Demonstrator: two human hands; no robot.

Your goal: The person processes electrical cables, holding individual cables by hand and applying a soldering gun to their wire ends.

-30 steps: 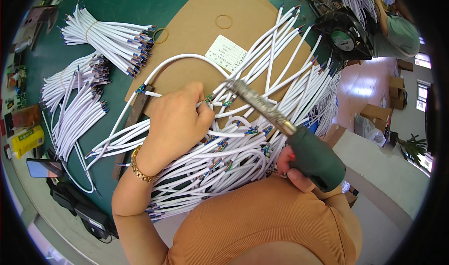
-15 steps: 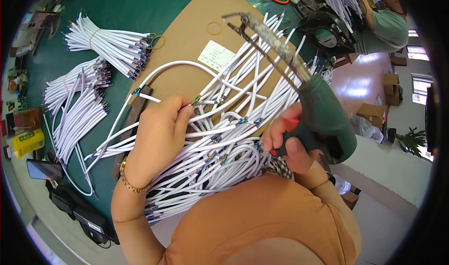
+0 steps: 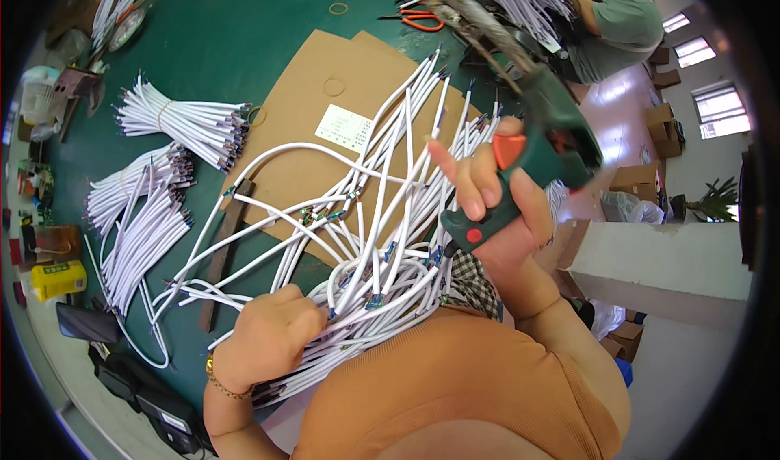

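Head view, the only one: right hand (image 3: 526, 231), three o'clock, wraps the handle of a green pistol-shaped tool (image 3: 543, 128), metal tip toward twelve, likely to clear the white cables (image 3: 410, 285) heaped at six. Left hand (image 3: 272, 338), seven o'clock, curled low against the heap, perhaps steadying it; can't tell whether it pinches one. Banded bundle (image 3: 187, 123) at ten, presumably tied for tidiness.

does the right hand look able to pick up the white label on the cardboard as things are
Probably not: the right hand holds the green soldering gun, though the white label looks mostly uncovered on the cardboard.
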